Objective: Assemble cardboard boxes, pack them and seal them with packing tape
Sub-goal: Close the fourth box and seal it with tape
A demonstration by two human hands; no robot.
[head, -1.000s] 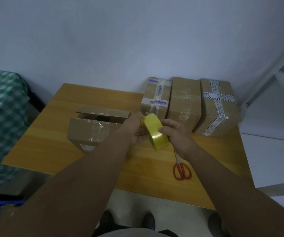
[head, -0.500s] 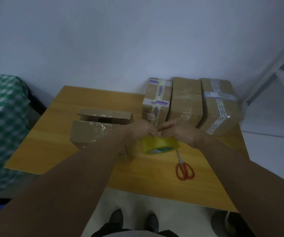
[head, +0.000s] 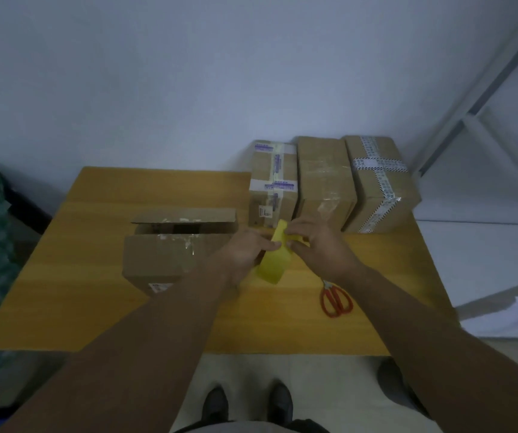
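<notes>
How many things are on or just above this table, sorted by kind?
Cardboard boxes: 4, the open box and three sealed boxes
Yellow tape roll: 1
Red scissors: 1
Total: 6

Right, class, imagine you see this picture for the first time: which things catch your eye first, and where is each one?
The yellow tape roll stands out, held between the left hand and right hand over the middle of the table. Red-handled scissors lie on the table to its right. Three sealed boxes stand in a row at the back right; an open box sits on the left.
</notes>
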